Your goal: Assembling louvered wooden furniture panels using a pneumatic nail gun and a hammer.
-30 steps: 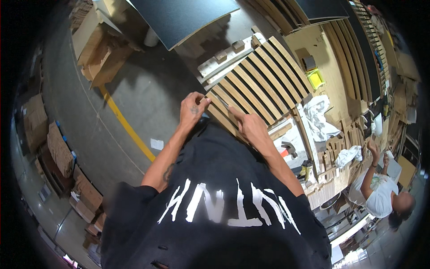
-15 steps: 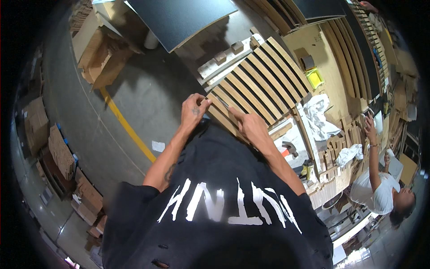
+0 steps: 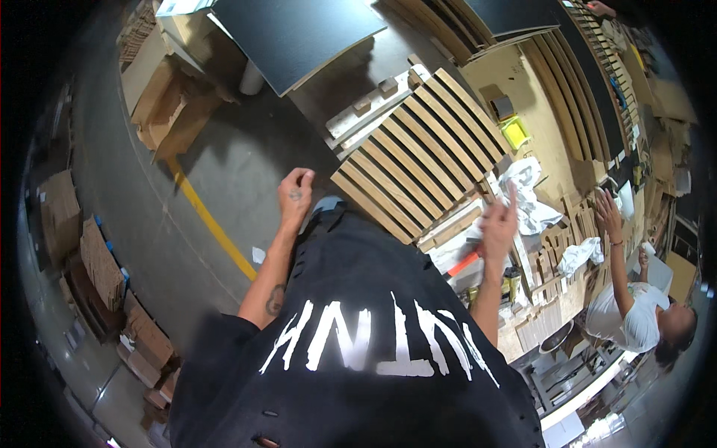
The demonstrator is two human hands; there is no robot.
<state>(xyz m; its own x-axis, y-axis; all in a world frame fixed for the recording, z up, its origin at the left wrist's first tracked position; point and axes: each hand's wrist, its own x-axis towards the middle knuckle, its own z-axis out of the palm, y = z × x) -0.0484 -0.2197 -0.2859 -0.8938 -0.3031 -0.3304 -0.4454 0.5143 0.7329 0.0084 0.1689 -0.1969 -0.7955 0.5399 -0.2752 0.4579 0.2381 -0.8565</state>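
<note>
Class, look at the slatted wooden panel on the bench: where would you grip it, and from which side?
Probably grip the slatted wooden panel by its nearest end slat, coming from the person's side. That edge overhangs toward the left hand and right hand, and gaps between slats should let fingers hook in.

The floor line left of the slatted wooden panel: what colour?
Yellow floor line, shown in the head view.

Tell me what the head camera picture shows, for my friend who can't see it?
A person in a black shirt stands at a slatted wooden panel on a workbench, left hand loosely curled beside the panel's near corner, right hand raised off its other end, neither touching it. A co-worker reaches onto the cluttered bench at right.
</note>
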